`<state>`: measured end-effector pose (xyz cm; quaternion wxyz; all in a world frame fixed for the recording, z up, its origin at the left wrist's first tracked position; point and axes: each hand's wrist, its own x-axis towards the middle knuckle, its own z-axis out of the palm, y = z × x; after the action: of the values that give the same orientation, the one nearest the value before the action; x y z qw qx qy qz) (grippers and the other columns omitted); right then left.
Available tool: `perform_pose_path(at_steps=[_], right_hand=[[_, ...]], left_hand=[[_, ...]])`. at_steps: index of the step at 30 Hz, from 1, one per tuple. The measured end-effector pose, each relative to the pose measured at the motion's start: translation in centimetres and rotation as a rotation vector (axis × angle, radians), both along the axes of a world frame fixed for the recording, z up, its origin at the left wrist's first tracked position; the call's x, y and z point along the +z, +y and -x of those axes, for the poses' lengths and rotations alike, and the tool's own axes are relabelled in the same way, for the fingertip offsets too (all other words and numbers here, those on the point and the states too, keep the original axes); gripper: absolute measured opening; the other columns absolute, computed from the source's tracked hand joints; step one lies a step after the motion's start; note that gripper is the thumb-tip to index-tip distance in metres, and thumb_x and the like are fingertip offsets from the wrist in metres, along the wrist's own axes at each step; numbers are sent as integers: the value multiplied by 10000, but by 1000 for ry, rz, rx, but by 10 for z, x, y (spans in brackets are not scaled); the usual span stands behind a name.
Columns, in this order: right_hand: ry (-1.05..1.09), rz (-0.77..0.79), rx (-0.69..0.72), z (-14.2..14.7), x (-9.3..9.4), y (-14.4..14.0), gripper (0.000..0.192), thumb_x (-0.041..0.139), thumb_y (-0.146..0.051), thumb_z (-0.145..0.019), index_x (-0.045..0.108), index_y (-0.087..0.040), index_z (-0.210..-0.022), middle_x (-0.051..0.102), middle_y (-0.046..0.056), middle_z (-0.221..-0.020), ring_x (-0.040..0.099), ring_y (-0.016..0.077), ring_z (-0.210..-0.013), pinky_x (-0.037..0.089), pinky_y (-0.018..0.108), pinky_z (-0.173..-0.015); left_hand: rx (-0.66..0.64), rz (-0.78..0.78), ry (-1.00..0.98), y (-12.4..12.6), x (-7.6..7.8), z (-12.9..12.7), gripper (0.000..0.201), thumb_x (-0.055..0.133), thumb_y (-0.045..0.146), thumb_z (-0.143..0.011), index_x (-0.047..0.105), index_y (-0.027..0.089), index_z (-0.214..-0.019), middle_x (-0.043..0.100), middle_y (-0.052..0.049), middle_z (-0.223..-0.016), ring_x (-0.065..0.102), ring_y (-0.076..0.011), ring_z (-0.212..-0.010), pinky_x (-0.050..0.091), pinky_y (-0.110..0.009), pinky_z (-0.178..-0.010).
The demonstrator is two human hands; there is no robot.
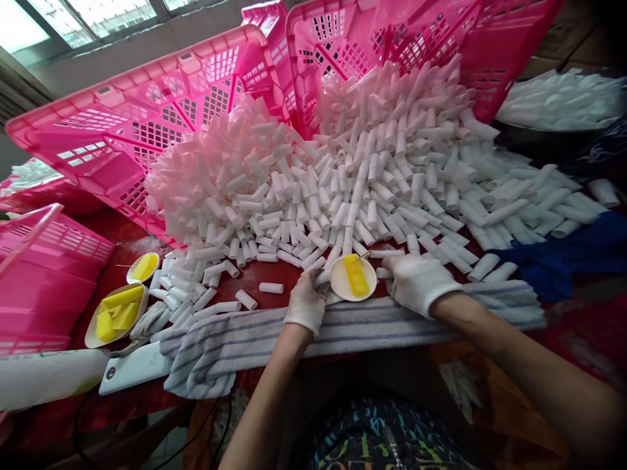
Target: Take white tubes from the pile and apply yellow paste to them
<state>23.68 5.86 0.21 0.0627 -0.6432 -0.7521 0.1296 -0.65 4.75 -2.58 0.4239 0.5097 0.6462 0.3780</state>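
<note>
Two gloved hands at small dish (353,277) with yellow sponge. Left hand (307,301) fingers pinch white tube (321,279) at dish's 9 o'clock; right hand (417,282) fingers curled at 3 o'clock, grip unclear. Step judged: wetting tube end. Tube heap (343,176) at 12 o'clock.

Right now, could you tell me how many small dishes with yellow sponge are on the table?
3: one dish between the gloved hands, one at the pile's left edge, one nearer, beside the phone. The tubes may hide others.
</note>
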Motion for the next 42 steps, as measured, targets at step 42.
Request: perform_pose_path(at_steps=[42], right_hand=[[961,-93,-18,21,-43,-21,220,724,-479,-806,721,-260,-823,679,51,-836,684,239,-790,629,438,-799]], left_hand=[[-14,7,-65,-1,-2,3,292,738,169,-772,741,205,-1061,750,-48,-1048,691,-217,-998,521,-383,-1016]])
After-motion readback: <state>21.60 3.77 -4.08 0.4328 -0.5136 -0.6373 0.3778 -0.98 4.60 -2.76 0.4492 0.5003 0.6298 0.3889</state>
